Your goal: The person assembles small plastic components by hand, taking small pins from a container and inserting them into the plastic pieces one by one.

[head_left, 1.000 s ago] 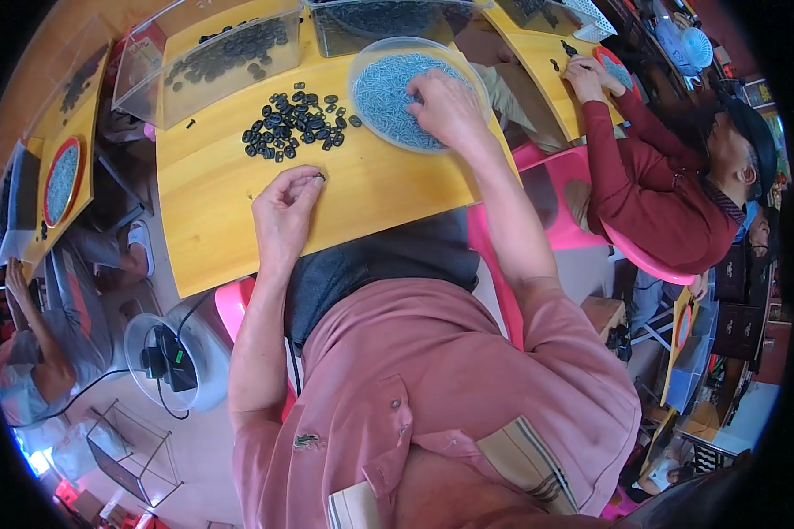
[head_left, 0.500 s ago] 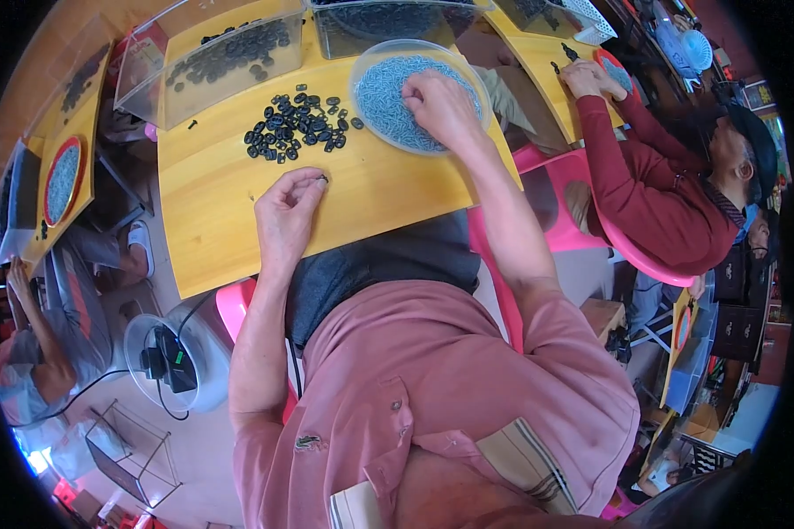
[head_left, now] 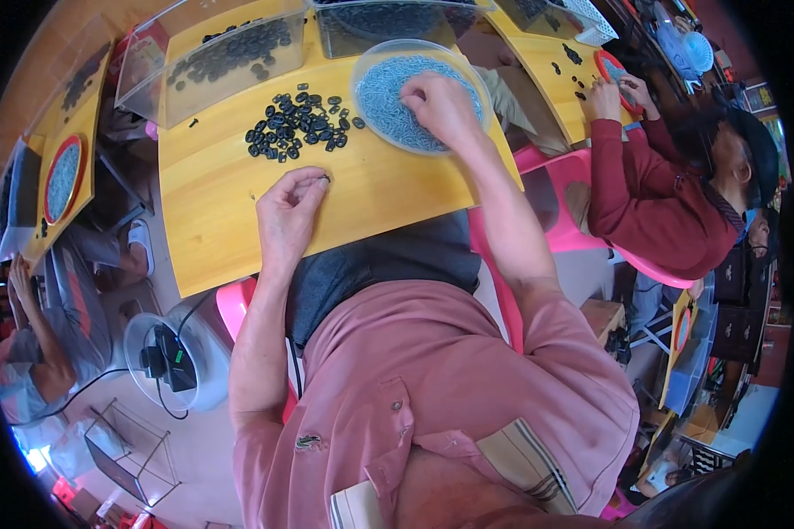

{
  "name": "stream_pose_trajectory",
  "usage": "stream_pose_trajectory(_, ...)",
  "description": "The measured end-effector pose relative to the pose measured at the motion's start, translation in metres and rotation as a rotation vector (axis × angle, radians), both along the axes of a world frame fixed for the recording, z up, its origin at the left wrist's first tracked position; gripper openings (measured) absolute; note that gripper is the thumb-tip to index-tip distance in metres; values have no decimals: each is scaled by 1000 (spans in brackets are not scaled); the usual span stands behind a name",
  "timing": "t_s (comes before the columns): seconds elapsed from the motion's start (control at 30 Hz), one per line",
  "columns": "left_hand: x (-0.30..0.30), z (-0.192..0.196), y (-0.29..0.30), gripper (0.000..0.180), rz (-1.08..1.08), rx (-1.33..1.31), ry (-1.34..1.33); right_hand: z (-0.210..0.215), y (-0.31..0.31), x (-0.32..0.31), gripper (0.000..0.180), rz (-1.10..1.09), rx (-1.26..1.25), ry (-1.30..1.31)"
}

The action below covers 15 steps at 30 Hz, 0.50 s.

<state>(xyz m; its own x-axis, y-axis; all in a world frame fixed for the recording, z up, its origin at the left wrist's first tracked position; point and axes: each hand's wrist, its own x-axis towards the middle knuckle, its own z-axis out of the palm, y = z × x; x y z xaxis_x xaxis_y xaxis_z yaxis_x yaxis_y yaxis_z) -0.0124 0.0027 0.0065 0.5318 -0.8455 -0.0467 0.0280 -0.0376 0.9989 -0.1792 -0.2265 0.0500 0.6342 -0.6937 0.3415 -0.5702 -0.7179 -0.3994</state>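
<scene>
My left hand [head_left: 288, 207] rests near the front of the yellow table, thumb and fingers pinched on a small black oval part [head_left: 325, 179], most of which the fingertips cover. Over to the right, my right hand [head_left: 441, 104] reaches into a round clear bowl [head_left: 358, 116] filled with small silvery-blue screws [head_left: 386, 95]. Its fingers are curled together at the surface of the screws, and what they pinch, if anything, is hidden. Between and beyond my hands lies a loose pile of small black oval parts [head_left: 298, 123] with holes in them.
A clear bin [head_left: 229, 75] with black parts stands at the back left of the table [head_left: 212, 212]; another clear bin [head_left: 375, 40] stands beside it. One small dark piece [head_left: 194, 122] lies apart. At the right, a person in a dark red sleeve [head_left: 635, 203] works at another table.
My hands have barely moved; the left still pinches the black part and the right stays among the screws. The person at the right has drawn their hands apart, towards their red-rimmed bowl.
</scene>
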Motion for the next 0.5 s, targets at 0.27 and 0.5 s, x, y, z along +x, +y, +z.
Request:
stream_pose_trajectory(0.27, 1, -2, 0, 16, 0, -8, -17, 9, -4, -3, 13, -37, 336, -143)
stream_pose_trajectory(0.5, 0, -1, 0, 16, 4, -4, -9, 14, -4, -4, 17, 30, 465, -203)
